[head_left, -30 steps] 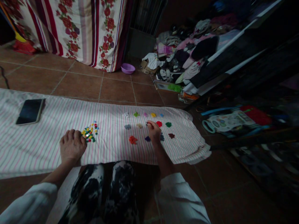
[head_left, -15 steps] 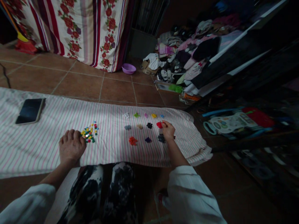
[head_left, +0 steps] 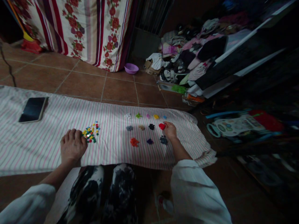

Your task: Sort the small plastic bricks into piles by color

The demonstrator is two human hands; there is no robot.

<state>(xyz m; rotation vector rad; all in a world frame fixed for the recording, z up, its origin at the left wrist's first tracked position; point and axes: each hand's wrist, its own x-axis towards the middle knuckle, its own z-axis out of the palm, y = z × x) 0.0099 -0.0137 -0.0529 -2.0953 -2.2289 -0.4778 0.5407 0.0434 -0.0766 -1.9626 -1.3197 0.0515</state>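
Left hand (head_left: 73,146) rests palm down at lower left of the frame, fingers slightly bent, against a mixed heap (head_left: 92,135) of small, blocky, many-coloured pieces; I can't tell whether it grips any. Through my remote view the right hand (head_left: 171,131), right of centre, has its thumb and fingertips drawn together at the red pile (head_left: 161,126) — whether they hold a piece, I can't tell. Rumpled cloth (head_left: 112,137) with thin pink and grey stripes lies beneath, and a flat, glassy phone (head_left: 34,109) at left. Marks on the pale toy panel (head_left: 235,122), far right, are too small to read.
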